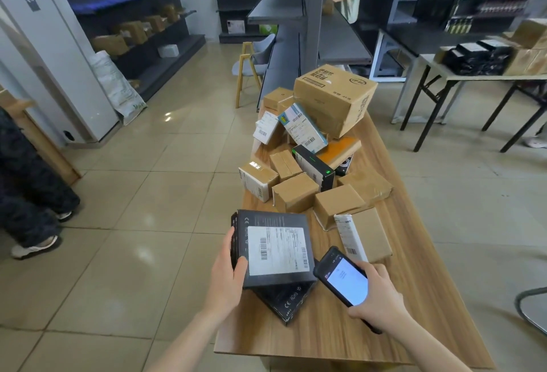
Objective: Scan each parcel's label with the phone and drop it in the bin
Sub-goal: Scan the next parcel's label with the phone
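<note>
My left hand (229, 277) grips the left edge of a black parcel (275, 249), label side up, with a white barcode label on top. The parcel is held just above another black box (285, 300) that lies on the wooden table (399, 283). My right hand (374, 297) holds a dark phone (343, 278) with a lit screen, to the right of the held parcel. Beyond them a heap of brown cardboard parcels (296, 191) and a large carton (334, 99) covers the table's far half. No bin is in view.
A flat brown parcel with a white label (365, 235) lies just beyond the phone. A person's legs (29, 194) stand on the tiled floor at far left. A folding table (488, 75) with boxes stands at right, shelving behind, and another person at the back.
</note>
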